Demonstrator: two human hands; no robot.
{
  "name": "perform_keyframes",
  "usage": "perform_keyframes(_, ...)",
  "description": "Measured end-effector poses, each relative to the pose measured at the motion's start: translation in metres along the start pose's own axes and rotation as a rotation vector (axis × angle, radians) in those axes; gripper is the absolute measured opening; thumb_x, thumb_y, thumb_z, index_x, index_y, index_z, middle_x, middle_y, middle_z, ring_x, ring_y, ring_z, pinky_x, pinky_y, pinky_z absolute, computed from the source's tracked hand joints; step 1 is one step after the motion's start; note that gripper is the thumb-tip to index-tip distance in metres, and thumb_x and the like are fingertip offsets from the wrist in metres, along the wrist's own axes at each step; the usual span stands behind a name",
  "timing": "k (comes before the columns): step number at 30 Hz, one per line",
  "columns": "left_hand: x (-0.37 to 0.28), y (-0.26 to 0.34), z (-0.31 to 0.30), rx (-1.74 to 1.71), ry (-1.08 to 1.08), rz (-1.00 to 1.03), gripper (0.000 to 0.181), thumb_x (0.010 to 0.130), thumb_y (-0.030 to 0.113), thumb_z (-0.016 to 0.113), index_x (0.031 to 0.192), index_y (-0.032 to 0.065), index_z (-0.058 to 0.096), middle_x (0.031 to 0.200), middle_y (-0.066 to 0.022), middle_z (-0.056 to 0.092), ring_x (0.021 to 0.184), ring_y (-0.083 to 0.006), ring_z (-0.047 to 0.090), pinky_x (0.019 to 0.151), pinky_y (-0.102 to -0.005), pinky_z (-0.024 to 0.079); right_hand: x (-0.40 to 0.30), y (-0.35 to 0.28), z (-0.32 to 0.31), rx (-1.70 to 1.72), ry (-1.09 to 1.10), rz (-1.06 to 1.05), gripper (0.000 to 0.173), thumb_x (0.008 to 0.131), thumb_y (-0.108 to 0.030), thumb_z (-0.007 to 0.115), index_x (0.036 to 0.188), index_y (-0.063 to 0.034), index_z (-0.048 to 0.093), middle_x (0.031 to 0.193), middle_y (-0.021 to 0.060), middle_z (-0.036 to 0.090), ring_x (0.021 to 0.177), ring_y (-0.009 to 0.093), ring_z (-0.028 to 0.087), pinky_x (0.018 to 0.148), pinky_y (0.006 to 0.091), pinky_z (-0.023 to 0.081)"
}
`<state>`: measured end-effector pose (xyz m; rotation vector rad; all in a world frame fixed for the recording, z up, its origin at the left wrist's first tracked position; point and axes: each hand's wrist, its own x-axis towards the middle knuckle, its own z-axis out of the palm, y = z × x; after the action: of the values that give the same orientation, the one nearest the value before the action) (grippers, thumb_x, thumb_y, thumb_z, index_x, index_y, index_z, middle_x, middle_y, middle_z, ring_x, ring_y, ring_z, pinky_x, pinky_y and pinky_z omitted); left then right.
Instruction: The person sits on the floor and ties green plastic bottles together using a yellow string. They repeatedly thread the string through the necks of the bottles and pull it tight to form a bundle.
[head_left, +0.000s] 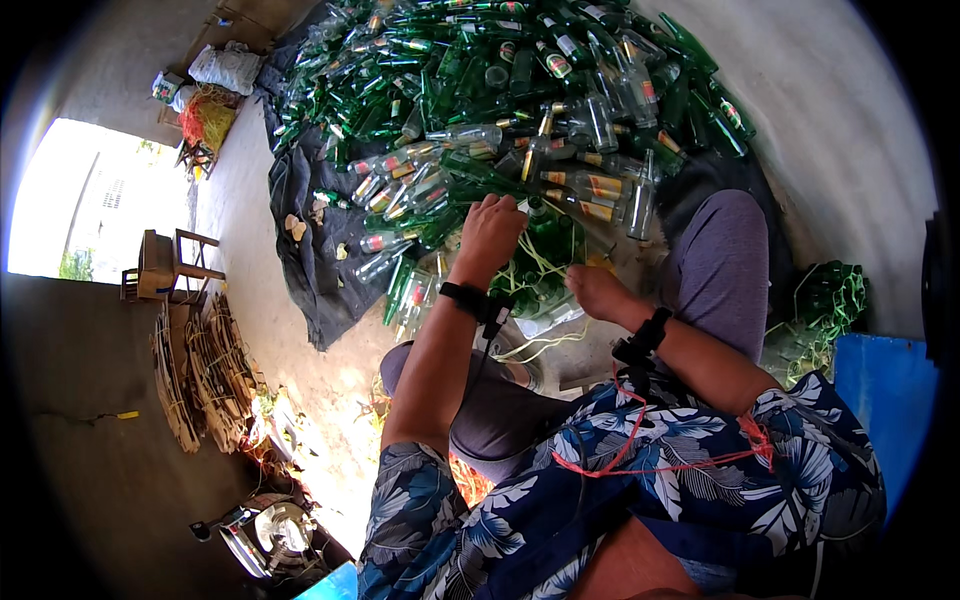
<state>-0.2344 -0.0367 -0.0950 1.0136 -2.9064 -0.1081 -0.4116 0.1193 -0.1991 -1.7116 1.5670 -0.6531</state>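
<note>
A bundle of upright green glass bottles (551, 234) stands between my knees, with pale green plastic twine (541, 262) crossing over and around it. My left hand (493, 225) is at the bundle's upper left, fingers closed on the twine. At the bundle's right side, my right hand (598, 291) has its fingers curled on the same twine. Loose twine (551, 343) trails below the bundle, near a clear plastic sheet (547, 319). What lies under the fingers is hidden.
Ahead spreads a heap of green and clear bottles (465, 75) on a dark cloth (300, 225). Another tied bottle bundle (829, 296) stands at the right, by a blue panel (885, 405). Flattened cardboard (202, 367) and a wooden stool (196, 255) are at the left.
</note>
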Motion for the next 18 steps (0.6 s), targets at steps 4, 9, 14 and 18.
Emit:
perform_keyframes(4,-0.002,-0.015,0.016,-0.174,0.137,0.087,0.008,0.082,0.012,0.064,0.084,0.0122,0.072,0.097,-0.0057,0.068,0.098,-0.0276,0.064,0.087,-0.0399,0.047,-0.002,-0.006,-0.001,0.083,0.04,0.002,0.023,0.096,-0.021,0.052,0.089,-0.0003,0.057,0.085,0.0265,0.062,0.084,0.048,0.06,0.073,0.0549,0.047)
perform_keyframes(9,0.007,-0.025,0.035,-0.347,0.111,0.053,0.01,0.082,0.014,0.062,0.079,0.0106,0.071,0.08,-0.0094,0.069,0.089,-0.0323,0.064,0.081,-0.0436,0.05,-0.004,-0.011,-0.001,0.153,0.059,0.021,0.021,0.096,-0.021,0.053,0.091,-0.002,0.058,0.084,0.0258,0.062,0.084,0.048,0.06,0.072,0.0552,0.046)
perform_keyframes(14,0.01,-0.025,0.034,-0.361,0.109,0.072,0.011,0.083,0.015,0.063,0.081,0.0095,0.072,0.079,-0.0118,0.069,0.085,-0.0345,0.064,0.079,-0.0443,0.052,-0.004,-0.011,0.002,0.111,0.07,-0.02,0.019,0.095,-0.02,0.054,0.092,-0.0021,0.057,0.081,0.0259,0.062,0.081,0.048,0.061,0.071,0.0561,0.047)
perform_keyframes(18,0.011,-0.023,0.031,-0.327,0.051,0.06,0.009,0.083,0.014,0.066,0.087,0.0082,0.072,0.087,-0.0114,0.07,0.088,-0.0334,0.064,0.081,-0.0429,0.051,-0.005,-0.012,0.003,0.061,0.057,-0.034,0.018,0.095,-0.02,0.054,0.093,-0.0025,0.056,0.08,0.0256,0.062,0.079,0.048,0.061,0.07,0.0562,0.047)
